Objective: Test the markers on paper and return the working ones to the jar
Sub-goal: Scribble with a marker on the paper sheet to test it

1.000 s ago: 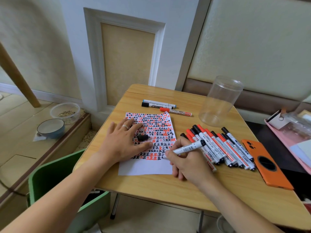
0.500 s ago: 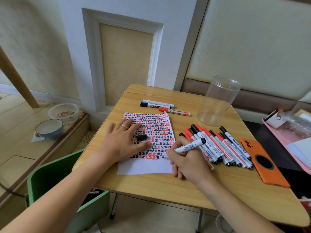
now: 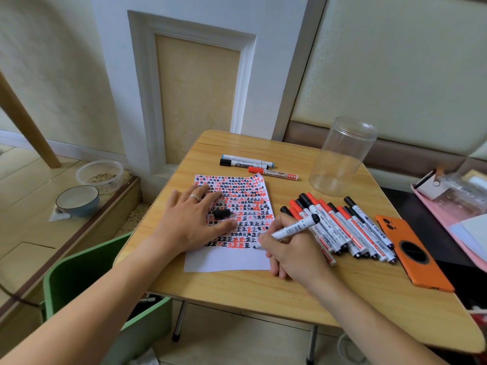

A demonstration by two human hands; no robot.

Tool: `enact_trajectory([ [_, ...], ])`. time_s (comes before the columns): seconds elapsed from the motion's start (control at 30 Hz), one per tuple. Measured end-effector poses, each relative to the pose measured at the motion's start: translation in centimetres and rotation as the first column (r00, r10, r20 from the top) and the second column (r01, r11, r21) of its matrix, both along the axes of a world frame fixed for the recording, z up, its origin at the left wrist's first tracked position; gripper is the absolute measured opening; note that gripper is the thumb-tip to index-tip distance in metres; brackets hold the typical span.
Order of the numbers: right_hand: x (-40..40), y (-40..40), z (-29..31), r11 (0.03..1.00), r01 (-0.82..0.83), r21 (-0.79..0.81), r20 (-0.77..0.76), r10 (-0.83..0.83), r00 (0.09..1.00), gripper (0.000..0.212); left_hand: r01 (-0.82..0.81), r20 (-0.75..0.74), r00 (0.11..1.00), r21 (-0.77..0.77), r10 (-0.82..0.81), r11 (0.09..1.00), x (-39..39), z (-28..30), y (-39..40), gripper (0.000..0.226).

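A white sheet of paper [image 3: 226, 260] covered with red and black marks lies on the wooden table [image 3: 263, 288]. My left hand [image 3: 189, 222] lies flat on the sheet, fingers spread, beside a loose black cap [image 3: 222, 213]. My right hand [image 3: 292, 252] grips an uncapped black marker [image 3: 292, 229], its tip touching the sheet's lower right part. A pile of several red and black markers [image 3: 345, 230] lies just right of that hand. The clear plastic jar [image 3: 342, 154] stands empty at the back right.
Three markers [image 3: 259, 167] lie apart behind the paper. An orange phone [image 3: 413, 252] lies face down at the right edge. A pink tray with clutter [image 3: 453, 201] is far right. A green chair [image 3: 87, 283] stands at the table's left; two bowls [image 3: 79, 198] sit on the floor.
The marker tip has shifted slightly along the bottom row of marks on the paper. My left hand has stayed flat on the sheet.
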State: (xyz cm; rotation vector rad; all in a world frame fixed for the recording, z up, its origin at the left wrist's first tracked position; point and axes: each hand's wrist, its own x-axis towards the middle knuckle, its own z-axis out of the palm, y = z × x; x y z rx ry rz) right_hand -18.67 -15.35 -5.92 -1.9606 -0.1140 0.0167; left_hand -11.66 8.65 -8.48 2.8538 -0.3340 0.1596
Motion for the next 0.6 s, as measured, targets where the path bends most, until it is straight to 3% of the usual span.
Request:
enact_trajectory([
  [0.6,-0.09,0.09,0.00,1.000,-0.022,0.014,0.025,0.021,0.999,0.018,0.004,0.000,1.000,-0.007,-0.004,1.000,0.06,-0.07,0.04,0.106],
])
